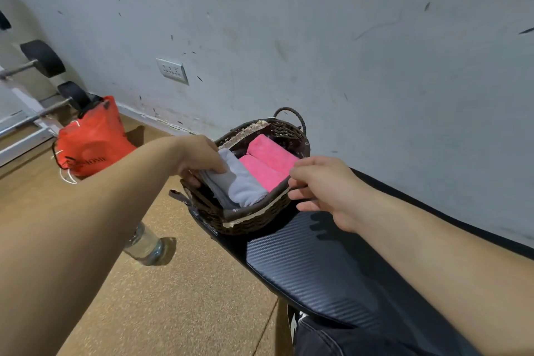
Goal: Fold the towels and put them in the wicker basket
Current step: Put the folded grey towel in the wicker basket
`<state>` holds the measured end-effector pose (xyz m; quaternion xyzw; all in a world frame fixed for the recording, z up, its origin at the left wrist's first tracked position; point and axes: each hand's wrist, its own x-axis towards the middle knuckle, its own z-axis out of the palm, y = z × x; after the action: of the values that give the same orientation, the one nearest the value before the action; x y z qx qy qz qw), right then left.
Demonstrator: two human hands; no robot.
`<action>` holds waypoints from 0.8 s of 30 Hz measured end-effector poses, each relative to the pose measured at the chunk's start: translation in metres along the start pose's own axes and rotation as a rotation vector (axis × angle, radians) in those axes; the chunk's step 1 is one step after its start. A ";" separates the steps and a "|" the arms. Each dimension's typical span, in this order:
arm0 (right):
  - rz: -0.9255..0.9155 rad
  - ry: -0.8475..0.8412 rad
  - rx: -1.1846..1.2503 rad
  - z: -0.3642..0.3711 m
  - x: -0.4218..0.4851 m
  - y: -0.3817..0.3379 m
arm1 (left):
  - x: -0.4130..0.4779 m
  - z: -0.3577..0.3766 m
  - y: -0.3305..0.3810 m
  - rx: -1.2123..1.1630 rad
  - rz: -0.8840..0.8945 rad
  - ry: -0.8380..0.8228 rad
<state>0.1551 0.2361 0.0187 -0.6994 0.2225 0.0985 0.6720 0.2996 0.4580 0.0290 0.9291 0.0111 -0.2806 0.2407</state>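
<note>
A dark wicker basket with a cloth lining stands at the far end of a black padded bench. Inside it lie two folded pink towels on the right and a folded grey towel on the left. My left hand reaches over the basket's left rim and grips the grey towel, thumb under it and fingers on top. My right hand hovers at the basket's right rim, fingers loosely curled and holding nothing; whether it touches the rim is unclear.
A clear plastic bottle stands on the cork floor left of the bench. An orange bag sits by the wall, with barbells behind it. The grey wall runs close behind the bench. Dark trousers show at the bottom.
</note>
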 end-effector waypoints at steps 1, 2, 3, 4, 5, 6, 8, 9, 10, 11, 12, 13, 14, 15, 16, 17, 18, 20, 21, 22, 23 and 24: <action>0.004 -0.002 0.005 -0.001 0.000 0.001 | 0.002 0.005 -0.002 0.131 -0.003 0.008; 0.009 -0.007 0.009 -0.001 -0.001 0.002 | 0.005 0.010 -0.002 0.256 0.001 0.026; 0.012 -0.011 0.011 -0.002 -0.001 0.003 | 0.008 0.016 0.000 0.372 0.012 0.048; 0.013 -0.013 0.011 -0.003 -0.001 0.004 | 0.009 0.021 0.003 0.478 0.027 0.066; 0.012 -0.014 0.009 -0.003 -0.001 0.005 | 0.010 0.025 0.006 0.572 0.043 0.095; 0.010 -0.014 0.008 -0.004 -0.002 0.006 | 0.009 0.028 0.008 0.646 0.058 0.154; 0.005 -0.009 0.007 -0.005 -0.002 0.005 | 0.008 0.034 0.009 0.742 0.112 0.336; 0.002 -0.007 0.005 -0.006 -0.003 0.004 | 0.009 0.038 0.008 0.752 0.168 0.404; -0.002 -0.004 0.002 -0.007 -0.003 0.003 | 0.011 0.044 0.007 0.724 0.230 0.419; -0.007 -0.002 0.001 -0.008 -0.003 0.003 | 0.014 0.049 0.007 0.671 0.274 0.378; -0.010 -0.003 0.001 -0.008 -0.004 0.003 | 0.014 0.054 0.007 0.623 0.284 0.303; -0.010 -0.004 0.002 -0.008 -0.004 0.003 | 0.015 0.057 0.006 0.591 0.263 0.224; -0.010 -0.006 0.004 -0.007 -0.005 0.004 | 0.016 0.059 0.006 0.569 0.244 0.174; -0.010 -0.008 0.004 -0.006 -0.005 0.005 | 0.018 0.059 0.006 0.540 0.231 0.154; -0.009 -0.009 0.002 -0.006 -0.006 0.007 | 0.021 0.059 0.006 0.494 0.227 0.143; -0.005 -0.010 0.000 -0.006 -0.006 0.009 | 0.022 0.059 0.005 0.454 0.224 0.135; 0.000 -0.009 -0.001 -0.006 -0.007 0.011 | 0.023 0.060 0.005 0.441 0.225 0.129; 0.007 -0.004 -0.009 -0.009 -0.011 0.013 | 0.021 0.063 0.005 0.493 0.242 0.136; 0.007 0.002 -0.015 -0.011 -0.013 0.013 | 0.019 0.065 0.005 0.533 0.249 0.136; 0.007 0.009 -0.021 -0.015 -0.015 0.012 | 0.017 0.064 0.006 0.553 0.260 0.138; 0.006 0.015 -0.027 -0.020 -0.018 0.012 | 0.013 0.063 0.007 0.545 0.269 0.147; 0.005 0.018 -0.031 -0.025 -0.022 0.011 | 0.008 0.061 0.009 0.520 0.282 0.160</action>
<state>0.1267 0.2157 0.0203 -0.7100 0.2288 0.0971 0.6589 0.2761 0.4214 -0.0157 0.9711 -0.1711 -0.1638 0.0296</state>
